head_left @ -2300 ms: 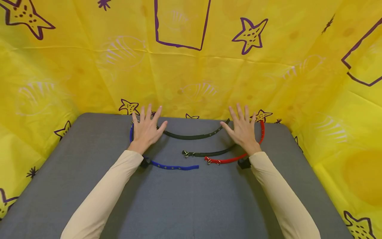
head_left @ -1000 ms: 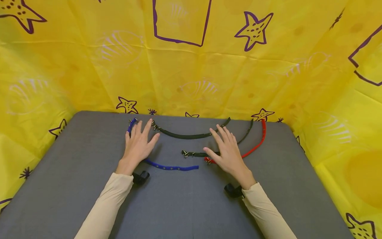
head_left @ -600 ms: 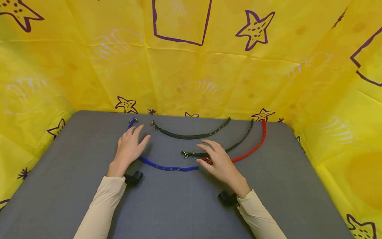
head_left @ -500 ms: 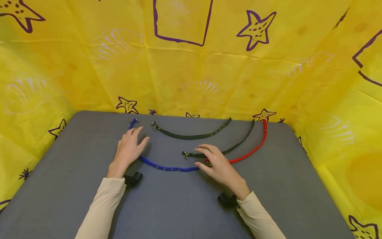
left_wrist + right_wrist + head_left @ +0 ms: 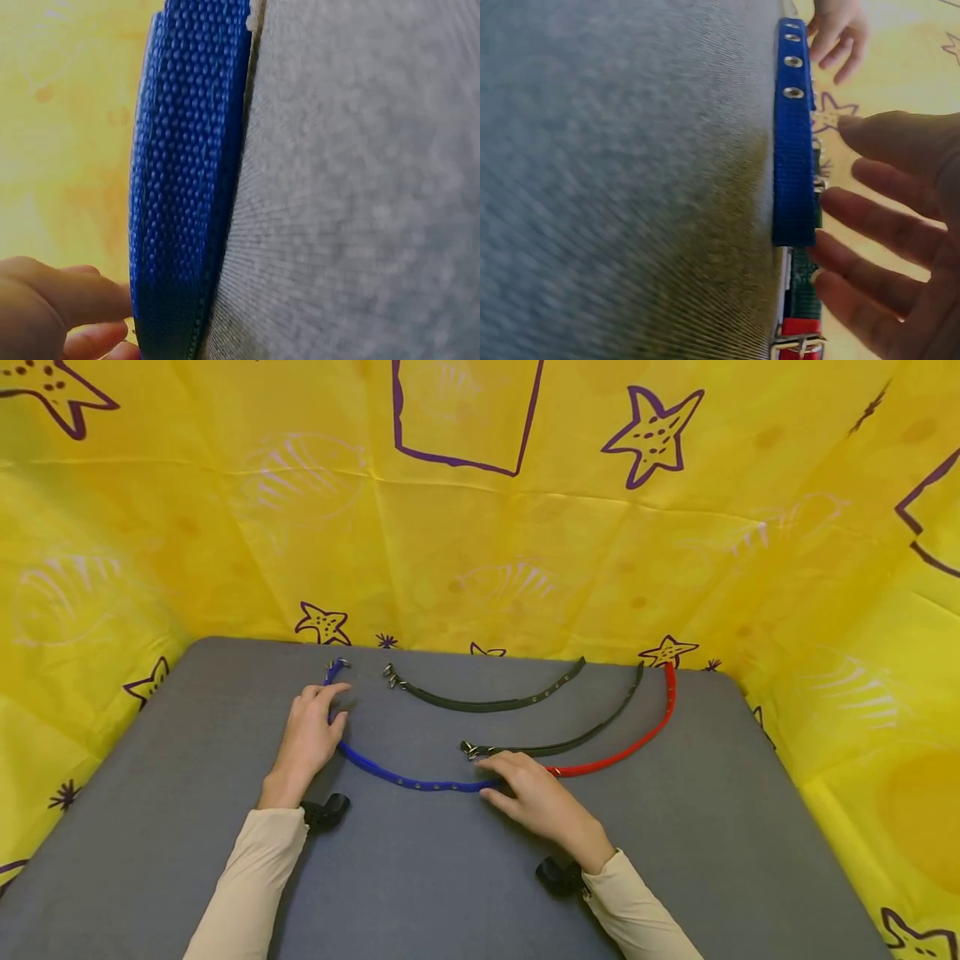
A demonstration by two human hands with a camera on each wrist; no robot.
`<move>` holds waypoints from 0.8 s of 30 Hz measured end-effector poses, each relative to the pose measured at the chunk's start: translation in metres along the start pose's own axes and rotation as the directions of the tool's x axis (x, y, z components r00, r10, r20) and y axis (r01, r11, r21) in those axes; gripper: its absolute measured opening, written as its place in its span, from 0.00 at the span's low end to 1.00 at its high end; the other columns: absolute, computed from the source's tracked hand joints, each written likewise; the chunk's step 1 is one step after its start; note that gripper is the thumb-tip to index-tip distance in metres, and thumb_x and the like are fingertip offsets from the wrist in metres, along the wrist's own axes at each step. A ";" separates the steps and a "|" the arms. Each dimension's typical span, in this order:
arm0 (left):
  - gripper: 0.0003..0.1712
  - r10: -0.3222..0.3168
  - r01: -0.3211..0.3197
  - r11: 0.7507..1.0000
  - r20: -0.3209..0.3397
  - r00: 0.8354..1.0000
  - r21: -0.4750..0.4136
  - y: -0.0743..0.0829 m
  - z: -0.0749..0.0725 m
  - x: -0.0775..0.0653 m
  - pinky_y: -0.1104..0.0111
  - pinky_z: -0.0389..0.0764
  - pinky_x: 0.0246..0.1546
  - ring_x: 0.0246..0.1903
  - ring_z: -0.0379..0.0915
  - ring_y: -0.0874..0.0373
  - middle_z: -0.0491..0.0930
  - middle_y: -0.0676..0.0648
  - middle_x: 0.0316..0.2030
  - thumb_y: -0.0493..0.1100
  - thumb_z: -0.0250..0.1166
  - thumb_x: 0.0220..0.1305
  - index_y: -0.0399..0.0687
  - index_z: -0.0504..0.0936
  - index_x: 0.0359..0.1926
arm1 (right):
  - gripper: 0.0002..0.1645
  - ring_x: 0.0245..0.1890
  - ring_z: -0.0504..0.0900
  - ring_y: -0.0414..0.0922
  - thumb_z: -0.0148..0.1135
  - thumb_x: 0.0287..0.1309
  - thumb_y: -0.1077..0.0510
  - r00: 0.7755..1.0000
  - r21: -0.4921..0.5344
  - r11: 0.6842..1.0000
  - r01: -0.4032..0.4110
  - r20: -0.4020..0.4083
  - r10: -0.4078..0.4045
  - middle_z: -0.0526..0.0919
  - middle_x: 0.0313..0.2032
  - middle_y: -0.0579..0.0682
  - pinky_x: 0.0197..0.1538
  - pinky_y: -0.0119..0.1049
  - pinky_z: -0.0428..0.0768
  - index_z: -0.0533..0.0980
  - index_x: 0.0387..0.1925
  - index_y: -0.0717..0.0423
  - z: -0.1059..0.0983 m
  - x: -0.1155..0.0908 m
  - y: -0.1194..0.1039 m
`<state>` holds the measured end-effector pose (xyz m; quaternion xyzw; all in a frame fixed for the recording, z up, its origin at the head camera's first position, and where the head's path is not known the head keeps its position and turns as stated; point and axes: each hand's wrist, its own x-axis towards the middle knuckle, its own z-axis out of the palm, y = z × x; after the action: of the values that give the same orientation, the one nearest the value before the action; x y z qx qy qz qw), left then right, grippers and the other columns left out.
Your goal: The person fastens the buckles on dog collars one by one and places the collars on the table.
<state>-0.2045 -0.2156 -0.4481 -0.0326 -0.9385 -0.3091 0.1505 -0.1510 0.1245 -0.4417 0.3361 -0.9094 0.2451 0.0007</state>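
A blue woven pet collar (image 5: pixel 382 770) with metal eyelets curves across the left half of the table. My left hand (image 5: pixel 306 735) is low at its bend, thumb apart from loosely bent fingers; in the left wrist view the fingers come right up to the strap (image 5: pixel 184 165). Over the collar's eyelet end hovers my right hand (image 5: pixel 536 797), its fingers spread and relaxed in the right wrist view, with nothing between them. It hides the buckle end of a red collar (image 5: pixel 622 752) in the head view; that buckle (image 5: pixel 799 343) shows in the right wrist view.
Two dark green collars lie behind: one (image 5: pixel 480 705) near the back edge, another (image 5: pixel 555 748) between it and the red one. The grey table (image 5: pixel 435 877) meets a yellow patterned cloth (image 5: pixel 450 543) at the back and sides. Black wrist cameras (image 5: pixel 326 812) hang under both wrists.
Both hands have drawn back from the table's far edge toward the person. The left has settled by the blue collar's bend, the right has moved leftward to its eyelet end. The collars have stayed put.
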 end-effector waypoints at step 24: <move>0.21 -0.065 0.069 0.998 0.271 0.960 -0.003 0.003 -0.023 -0.001 0.58 0.72 0.38 0.33 0.75 0.48 0.80 0.40 0.33 0.32 0.71 0.56 0.37 0.78 0.51 | 0.07 0.42 0.82 0.43 0.68 0.58 0.65 0.994 -0.012 0.997 0.081 0.074 -0.080 0.84 0.38 0.46 0.49 0.37 0.80 0.84 0.39 0.54 0.001 -0.012 0.005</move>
<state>-0.1974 -0.2267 -0.4295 -0.0438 -0.9488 -0.3125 0.0101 -0.1444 0.1351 -0.4467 0.3810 -0.8964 0.2257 -0.0203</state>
